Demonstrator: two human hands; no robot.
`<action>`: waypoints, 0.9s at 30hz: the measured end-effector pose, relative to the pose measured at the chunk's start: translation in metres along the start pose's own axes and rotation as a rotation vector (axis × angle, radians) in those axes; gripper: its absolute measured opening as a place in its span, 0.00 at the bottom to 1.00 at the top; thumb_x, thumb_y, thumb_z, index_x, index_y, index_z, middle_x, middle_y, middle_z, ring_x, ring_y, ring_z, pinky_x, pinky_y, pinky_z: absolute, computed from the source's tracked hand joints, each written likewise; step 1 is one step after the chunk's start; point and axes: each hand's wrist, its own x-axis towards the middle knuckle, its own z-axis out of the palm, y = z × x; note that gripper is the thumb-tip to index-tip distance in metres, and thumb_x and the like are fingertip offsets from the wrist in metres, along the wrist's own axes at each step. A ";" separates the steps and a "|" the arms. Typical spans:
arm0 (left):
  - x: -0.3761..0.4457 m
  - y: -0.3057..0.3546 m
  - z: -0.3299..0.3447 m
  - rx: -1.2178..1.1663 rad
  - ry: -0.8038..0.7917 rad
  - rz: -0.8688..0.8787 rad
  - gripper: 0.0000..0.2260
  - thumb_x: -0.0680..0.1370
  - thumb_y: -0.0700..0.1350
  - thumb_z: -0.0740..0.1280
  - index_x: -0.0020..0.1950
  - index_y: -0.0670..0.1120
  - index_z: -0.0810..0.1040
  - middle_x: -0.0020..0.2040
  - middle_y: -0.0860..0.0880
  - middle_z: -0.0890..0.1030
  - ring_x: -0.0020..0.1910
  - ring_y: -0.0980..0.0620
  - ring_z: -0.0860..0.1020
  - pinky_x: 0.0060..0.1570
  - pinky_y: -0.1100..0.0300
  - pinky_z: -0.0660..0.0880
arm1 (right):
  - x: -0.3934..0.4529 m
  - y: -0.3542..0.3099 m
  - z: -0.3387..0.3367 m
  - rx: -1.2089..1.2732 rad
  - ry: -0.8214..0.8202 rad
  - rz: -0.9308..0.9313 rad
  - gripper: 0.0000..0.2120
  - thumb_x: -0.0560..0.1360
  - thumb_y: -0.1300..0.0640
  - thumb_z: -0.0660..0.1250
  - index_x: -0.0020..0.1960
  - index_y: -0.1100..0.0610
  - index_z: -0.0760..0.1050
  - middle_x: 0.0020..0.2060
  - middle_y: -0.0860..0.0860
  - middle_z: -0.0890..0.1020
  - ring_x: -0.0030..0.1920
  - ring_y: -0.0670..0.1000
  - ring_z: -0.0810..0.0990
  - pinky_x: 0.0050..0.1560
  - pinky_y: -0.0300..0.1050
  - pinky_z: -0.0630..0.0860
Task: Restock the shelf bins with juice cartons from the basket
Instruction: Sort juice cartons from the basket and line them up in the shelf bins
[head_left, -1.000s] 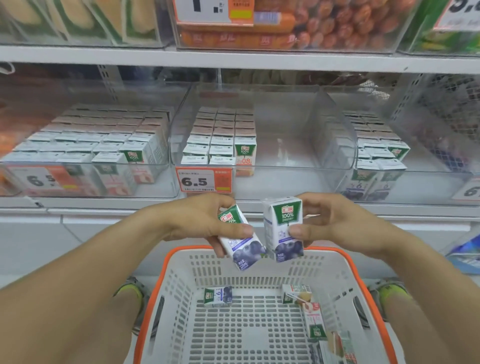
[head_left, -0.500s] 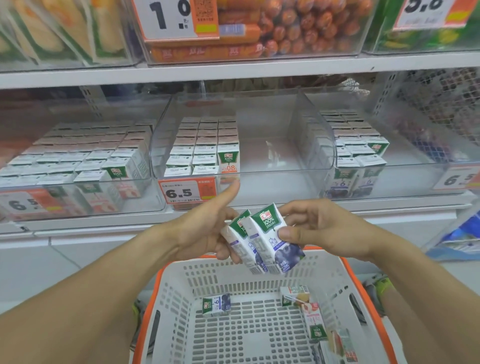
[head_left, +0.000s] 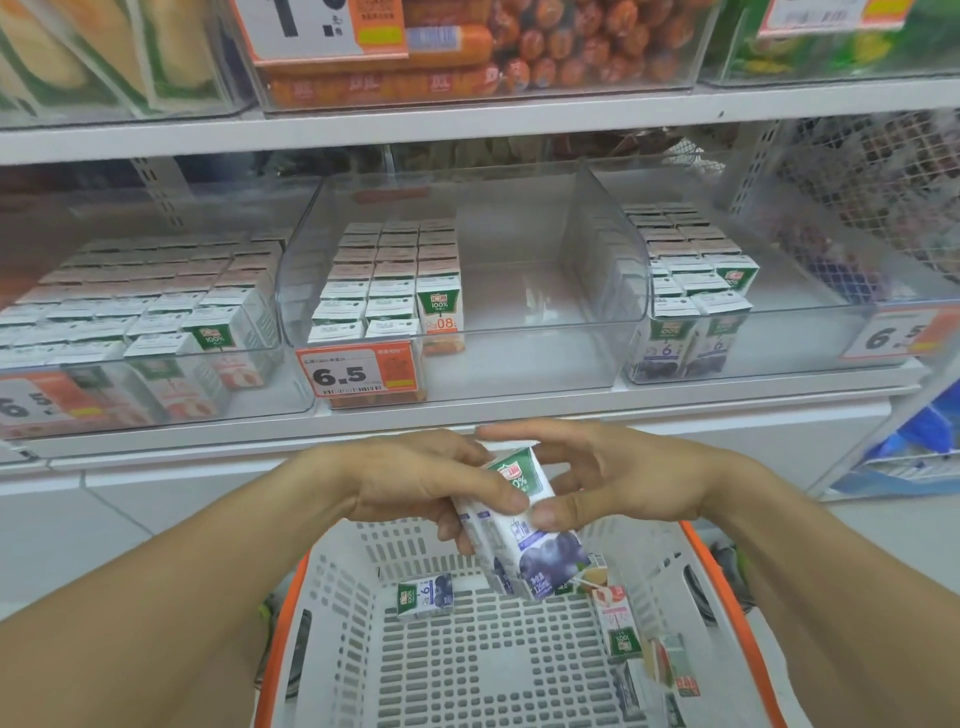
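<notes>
Two blueberry juice cartons (head_left: 527, 540) are pressed side by side above the white, orange-rimmed basket (head_left: 727, 597). My left hand (head_left: 415, 483) grips the pair, thumb across the front and fingers underneath. My right hand (head_left: 623, 478) pinches the right carton, thumb on its face, with the index finger stretched over the top. More cartons lie in the basket: a blueberry one (head_left: 425, 597), a peach one (head_left: 618, 618) and others at the lower right (head_left: 665, 670). On the shelf, the right clear bin (head_left: 779, 364) holds blueberry cartons (head_left: 691, 312).
The middle clear bin (head_left: 519, 358) has cartons only in its left columns, behind a 6.5 price tag (head_left: 358, 371). The left bin (head_left: 291, 395) is nearly full of peach cartons (head_left: 156, 322). Sausages and other goods fill the shelf above (head_left: 467, 124). A wire rack (head_left: 857, 208) stands at the right.
The two hands came together and the separate cartons now sit stacked as a pair. My left thumb has closed over them, and the view has tilted slightly upward.
</notes>
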 end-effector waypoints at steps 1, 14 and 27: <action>0.002 0.000 0.003 -0.006 0.025 -0.015 0.31 0.67 0.53 0.76 0.63 0.36 0.74 0.45 0.43 0.80 0.41 0.44 0.75 0.37 0.59 0.70 | -0.002 -0.001 -0.001 0.003 -0.005 0.013 0.30 0.75 0.61 0.73 0.72 0.44 0.70 0.69 0.49 0.74 0.64 0.58 0.78 0.61 0.59 0.77; 0.032 0.031 0.058 -0.170 0.472 0.246 0.35 0.58 0.60 0.77 0.60 0.46 0.77 0.47 0.45 0.86 0.45 0.47 0.84 0.49 0.49 0.78 | -0.044 0.017 -0.027 0.521 0.505 -0.157 0.29 0.66 0.67 0.77 0.64 0.63 0.73 0.51 0.65 0.82 0.43 0.59 0.82 0.42 0.51 0.81; 0.097 0.132 0.048 0.579 0.765 0.638 0.42 0.65 0.64 0.75 0.74 0.56 0.61 0.67 0.56 0.70 0.66 0.62 0.68 0.63 0.72 0.64 | -0.141 -0.021 -0.130 -0.108 0.934 -0.483 0.35 0.57 0.64 0.81 0.60 0.52 0.71 0.52 0.53 0.79 0.50 0.53 0.82 0.51 0.52 0.80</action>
